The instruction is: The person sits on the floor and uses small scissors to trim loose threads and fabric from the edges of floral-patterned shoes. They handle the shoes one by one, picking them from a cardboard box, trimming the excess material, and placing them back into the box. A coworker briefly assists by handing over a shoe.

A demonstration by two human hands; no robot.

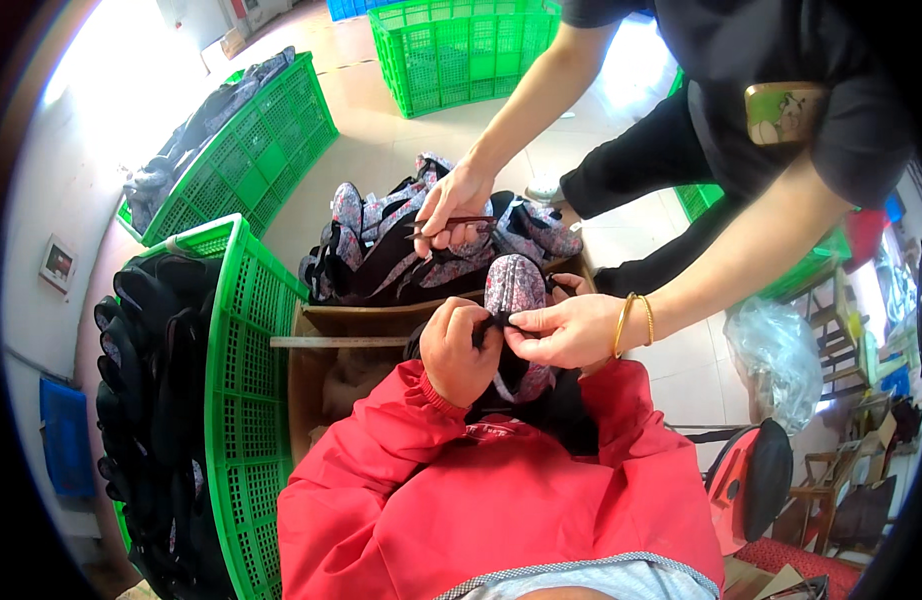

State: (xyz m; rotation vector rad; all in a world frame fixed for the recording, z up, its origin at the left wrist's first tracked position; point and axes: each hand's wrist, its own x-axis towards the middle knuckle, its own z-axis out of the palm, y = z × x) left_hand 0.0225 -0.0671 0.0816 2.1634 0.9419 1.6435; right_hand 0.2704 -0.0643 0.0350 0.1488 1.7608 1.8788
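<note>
My left hand [458,348] is closed, its fingertips pinching the dark edge of a small shoe [515,284] of grey and red patterned fabric. The shoe's rounded end points away from me. A co-worker's hand with gold bangles [571,328] touches the same dark edge from the right. My right sleeve [626,398] ends behind that hand, so my right hand is largely hidden and its grip cannot be made out. The co-worker's other hand [455,210] holds a thin dark pointed tool [469,219] over a heap of similar patterned shoes [353,225].
A cardboard box [311,375] with a pale strip [336,342] across it stands before me. Green crates [253,400] hold black shoes [156,330] at left; another green crate [461,50] stands farther off. The co-worker leans in from the right, near a clear plastic bag [776,360].
</note>
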